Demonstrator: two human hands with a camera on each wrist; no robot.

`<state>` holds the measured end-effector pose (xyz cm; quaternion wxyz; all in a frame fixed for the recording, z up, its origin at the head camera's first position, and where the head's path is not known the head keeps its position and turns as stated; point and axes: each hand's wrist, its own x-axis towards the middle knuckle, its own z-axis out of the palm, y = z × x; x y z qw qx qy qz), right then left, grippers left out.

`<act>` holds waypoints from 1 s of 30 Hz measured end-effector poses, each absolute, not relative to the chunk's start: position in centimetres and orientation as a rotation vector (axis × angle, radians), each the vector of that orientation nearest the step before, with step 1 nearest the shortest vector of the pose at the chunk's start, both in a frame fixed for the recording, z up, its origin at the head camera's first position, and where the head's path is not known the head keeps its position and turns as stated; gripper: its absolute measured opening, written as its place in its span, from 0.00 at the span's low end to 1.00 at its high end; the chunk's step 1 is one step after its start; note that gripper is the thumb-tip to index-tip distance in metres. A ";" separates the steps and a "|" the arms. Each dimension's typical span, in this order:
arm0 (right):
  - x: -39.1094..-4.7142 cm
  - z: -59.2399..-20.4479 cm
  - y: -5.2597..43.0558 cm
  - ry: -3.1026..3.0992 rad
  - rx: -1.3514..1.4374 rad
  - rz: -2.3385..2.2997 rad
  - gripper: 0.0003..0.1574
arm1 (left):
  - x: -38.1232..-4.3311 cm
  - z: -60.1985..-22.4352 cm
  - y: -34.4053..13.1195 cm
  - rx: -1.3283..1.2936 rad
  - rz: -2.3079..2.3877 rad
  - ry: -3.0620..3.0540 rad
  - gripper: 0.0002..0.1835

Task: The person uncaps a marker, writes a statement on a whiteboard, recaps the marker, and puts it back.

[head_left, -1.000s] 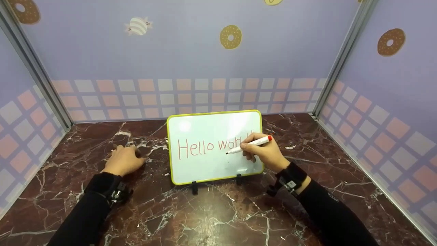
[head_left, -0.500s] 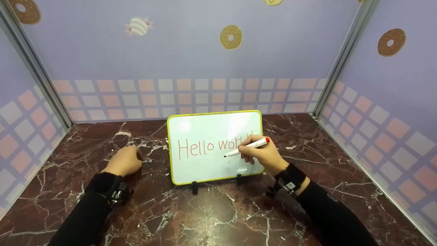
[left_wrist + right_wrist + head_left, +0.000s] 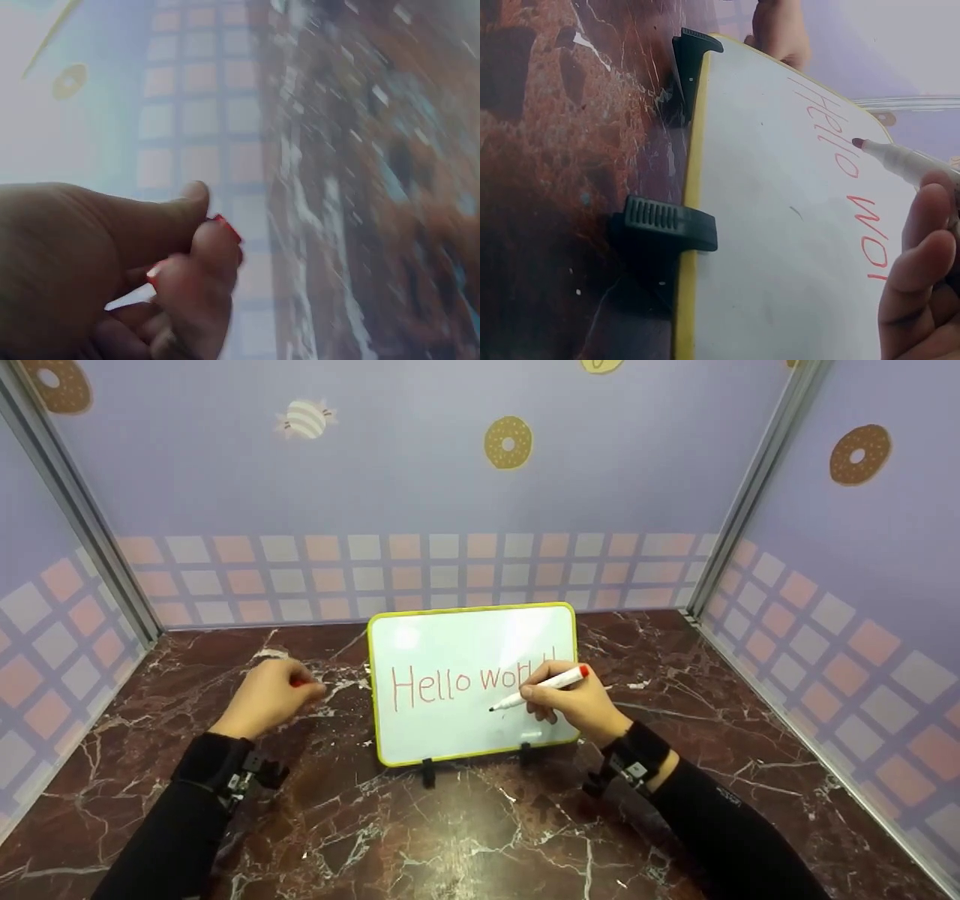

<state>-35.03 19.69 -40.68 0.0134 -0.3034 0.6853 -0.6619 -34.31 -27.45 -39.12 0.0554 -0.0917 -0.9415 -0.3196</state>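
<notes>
A white marker (image 3: 559, 679) with a red end is pinched in my right hand (image 3: 570, 697). Its dark tip (image 3: 859, 142) points left, just in front of the whiteboard (image 3: 450, 735); contact cannot be made out. Red handwriting (image 3: 431, 682) on the board reads "Hello Worl", with later strokes partly behind the hand. Left of the board, my left hand (image 3: 270, 694) hovers over the table, thumb and fingers pinching a small red marker cap (image 3: 229, 227). Fingers hide most of the cap.
The yellow-framed board leans back on black stand feet (image 3: 428, 772) (image 3: 667, 217). Beneath is a dark red marbled table (image 3: 465, 840). Purple panels with a checkered band (image 3: 405, 577) enclose the back and both sides.
My left hand has lifted off the table and now pinches the red cap. My right hand, still holding the marker, has drifted slightly down and left.
</notes>
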 end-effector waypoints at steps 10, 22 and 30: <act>-35.1 -40.6 19.6 2.101 -1.008 -2.069 0.12 | -32.9 -36.6 -23.6 -0.345 -1.216 -2.581 0.11; -34.9 -40.3 19.5 2.096 -0.917 -2.123 0.14 | -31.2 -35.8 -19.1 -0.576 -1.416 -2.364 0.15; -34.5 -40.2 19.2 2.007 -0.964 -2.166 0.15 | -30.1 -36.3 -16.6 -0.830 -1.132 -2.285 0.13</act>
